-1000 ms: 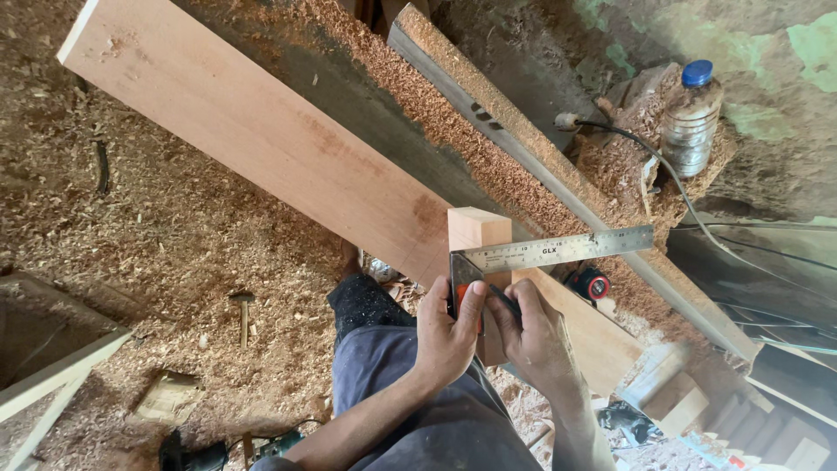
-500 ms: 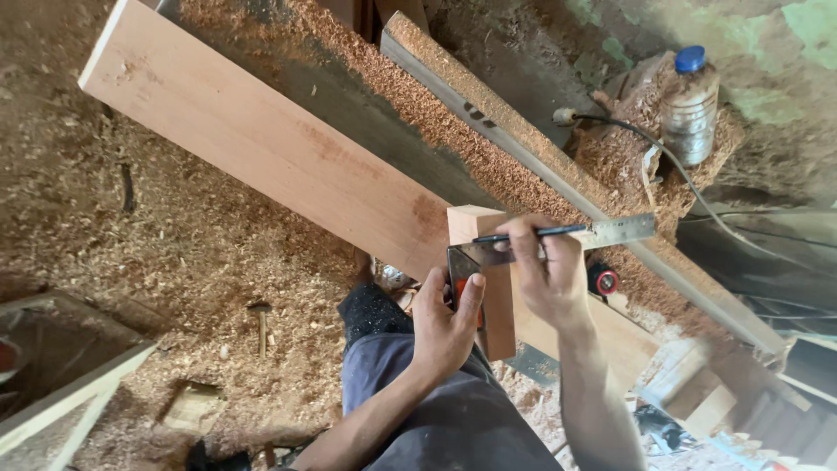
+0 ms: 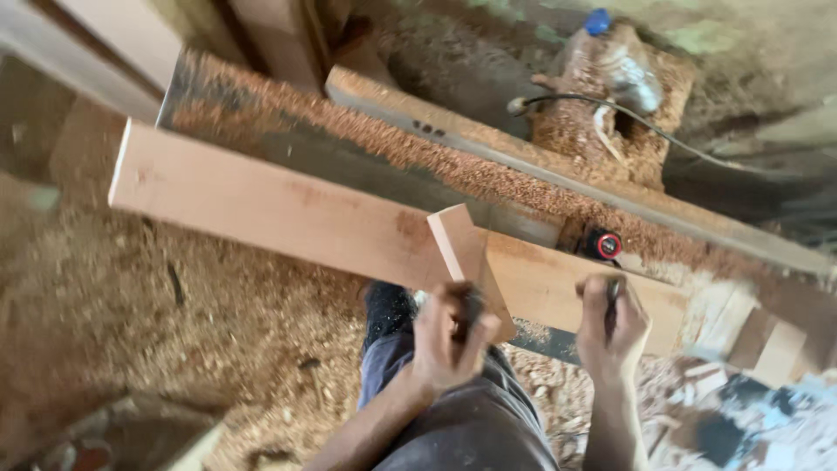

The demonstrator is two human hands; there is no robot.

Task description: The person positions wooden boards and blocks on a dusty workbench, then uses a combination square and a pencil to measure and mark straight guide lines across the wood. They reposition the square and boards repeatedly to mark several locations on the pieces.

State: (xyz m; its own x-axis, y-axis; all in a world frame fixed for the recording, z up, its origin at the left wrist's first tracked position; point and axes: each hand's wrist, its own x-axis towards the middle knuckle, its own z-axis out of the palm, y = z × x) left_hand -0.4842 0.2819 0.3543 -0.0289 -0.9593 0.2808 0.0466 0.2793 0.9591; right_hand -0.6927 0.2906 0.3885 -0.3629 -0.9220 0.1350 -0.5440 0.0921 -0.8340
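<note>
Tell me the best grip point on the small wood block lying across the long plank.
Probably the near end of the small wood block, where the left hand already grips it. That end overhangs the long plank toward the person, leaving both narrow sides free. Come from the near side and pinch across its width.

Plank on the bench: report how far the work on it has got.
Done: the plank lies across the bench with a small block standing across it. In hand: the left hand grips the block's near end; the right hand holds a dark tool, too blurred to name. Left: no cut or line shows on the plank.
</note>
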